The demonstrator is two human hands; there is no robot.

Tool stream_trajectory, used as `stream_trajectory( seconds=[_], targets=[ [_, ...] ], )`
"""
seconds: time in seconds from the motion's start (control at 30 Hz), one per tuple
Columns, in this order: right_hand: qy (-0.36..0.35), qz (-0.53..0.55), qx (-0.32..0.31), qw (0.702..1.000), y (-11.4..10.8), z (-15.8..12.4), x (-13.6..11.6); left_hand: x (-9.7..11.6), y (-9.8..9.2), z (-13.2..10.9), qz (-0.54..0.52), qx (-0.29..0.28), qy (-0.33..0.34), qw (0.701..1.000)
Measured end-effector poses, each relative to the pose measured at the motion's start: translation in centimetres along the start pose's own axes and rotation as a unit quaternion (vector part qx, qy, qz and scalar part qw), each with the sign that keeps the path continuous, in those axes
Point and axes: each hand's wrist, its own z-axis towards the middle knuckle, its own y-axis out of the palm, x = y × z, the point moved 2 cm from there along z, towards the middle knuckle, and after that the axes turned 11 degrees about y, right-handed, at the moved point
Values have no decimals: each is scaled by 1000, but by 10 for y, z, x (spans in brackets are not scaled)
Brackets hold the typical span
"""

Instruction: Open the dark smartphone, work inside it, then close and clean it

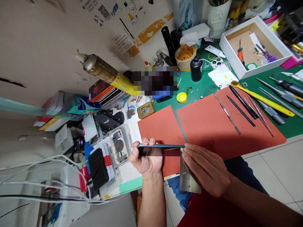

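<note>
My left hand (pixel 148 159) is closed around one end of a smartphone (pixel 163 146), which is tilted so that I see it almost edge-on. Between the fingers of my right hand (pixel 205 168) is a thin, shiny metal sheet (pixel 188 179), which hangs down below them. Its upper edge is against or very close to the phone's far end; whether it is inside the seam I cannot tell. My right fingertips also reach the phone's edge. Under both hands lies an orange mat (pixel 199 126) on the bench.
Toward the right lie a yellow brush (pixel 265 99), a metal spatula (pixel 227 112) and several tweezers. Behind them stands a white box (pixel 258 67) with screwdrivers. A black bottle (pixel 196 69) and yellow cap (pixel 181 97) stand further back. Phone parts (pixel 118 146) and cables crowd the left.
</note>
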Motion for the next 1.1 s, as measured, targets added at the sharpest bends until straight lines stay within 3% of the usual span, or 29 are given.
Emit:
stream_trajectory(
  seconds=[0.6,0.73,0.87,1.1],
  targets=[
    [-13,23,4,1000,1,1,7,1,11,1,47,12,-5,999],
    [36,23,-12,999,-2,5,9,1,14,-1,47,7,-20,999],
    [87,30,19,996,-6,11,10,0,15,-2,45,5,-35,998],
    [90,47,27,994,-3,14,11,0,15,-3,35,1,-47,998]
  ],
)
